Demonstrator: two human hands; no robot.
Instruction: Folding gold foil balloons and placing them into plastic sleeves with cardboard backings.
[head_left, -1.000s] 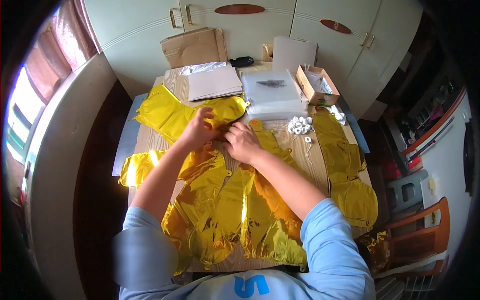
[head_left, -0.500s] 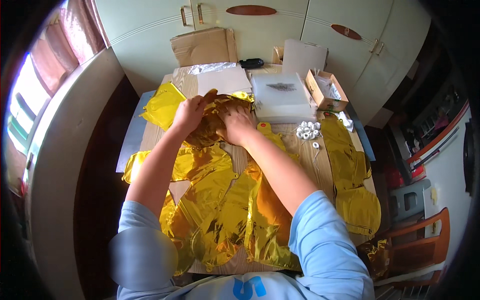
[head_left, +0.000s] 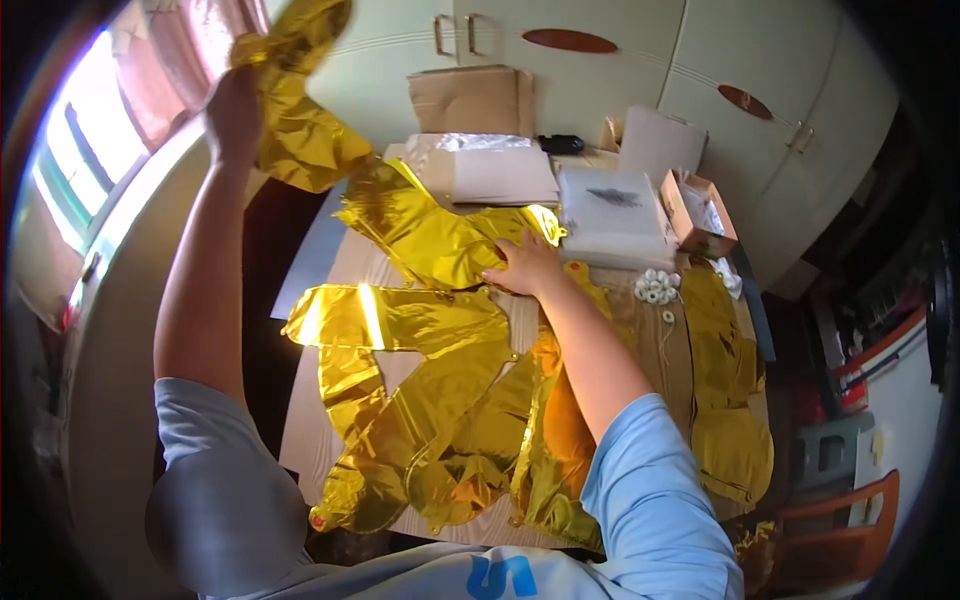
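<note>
My left hand (head_left: 235,115) is raised at the upper left, closed around one end of a flat, uninflated gold foil balloon (head_left: 310,140). That balloon hangs down from the hand and runs on across the far middle of the table. My right hand (head_left: 525,265) lies on its other part with fingers spread, pressing down near a shiny corner. Nearer to me, more flat gold foil balloons (head_left: 430,370) overlap on the wooden table, one showing an orange-tinted fold. Another gold foil balloon (head_left: 720,370) lies along the table's right side.
Behind my right hand lies a stack of clear plastic bags (head_left: 615,225), beside an open cardboard box (head_left: 700,215). Several small white spools (head_left: 657,287) sit to the right. Cardboard (head_left: 470,100) leans at the cabinet doors; a wooden chair (head_left: 835,530) stands at the lower right.
My left hand has lifted up and left, pulling the bunched foil out into a long stretch. My right hand has flattened on the foil. The view has shifted somewhat left.
</note>
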